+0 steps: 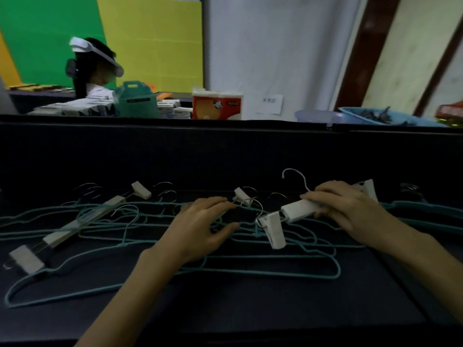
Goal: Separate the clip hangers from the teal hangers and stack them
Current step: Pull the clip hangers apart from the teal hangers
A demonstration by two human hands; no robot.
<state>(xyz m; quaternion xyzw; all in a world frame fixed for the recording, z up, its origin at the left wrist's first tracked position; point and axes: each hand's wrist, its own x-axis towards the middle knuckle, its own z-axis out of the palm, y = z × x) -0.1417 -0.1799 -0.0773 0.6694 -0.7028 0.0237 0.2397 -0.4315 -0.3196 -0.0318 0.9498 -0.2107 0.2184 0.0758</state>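
Your right hand (pixel 350 209) is curled over a white clip hanger (pixel 302 210), fingers wrapped on its boxy plastic bar, with one chunky rectangular clip (pixel 274 230) dangling off the near end and a thin wire hook (pixel 297 177) curving up behind. It sits just above the tangle, right of centre on the dark matte tabletop (pixel 250 301).

Your left hand (pixel 198 226) is down in the middle of the pile, fingers loosely bent and spread over the thin wires, thumb reaching toward the right. Can't really tell if it's pinching anything or just resting there.

All around you've got the teal hangers (pixel 250 270), skinny wire-like outlines with a fuzzy-looking coating, overlapping in a flat mess from the left edge to past your right wrist. A second clip hanger (pixel 75 225) lies diagonally on the left, a long pale bar with a blocky clip (pixel 26 259) at its near end. Another small white clip (pixel 242 195) pokes out just beyond your left fingertips, next to some shiny metal hooks (pixel 250 204).
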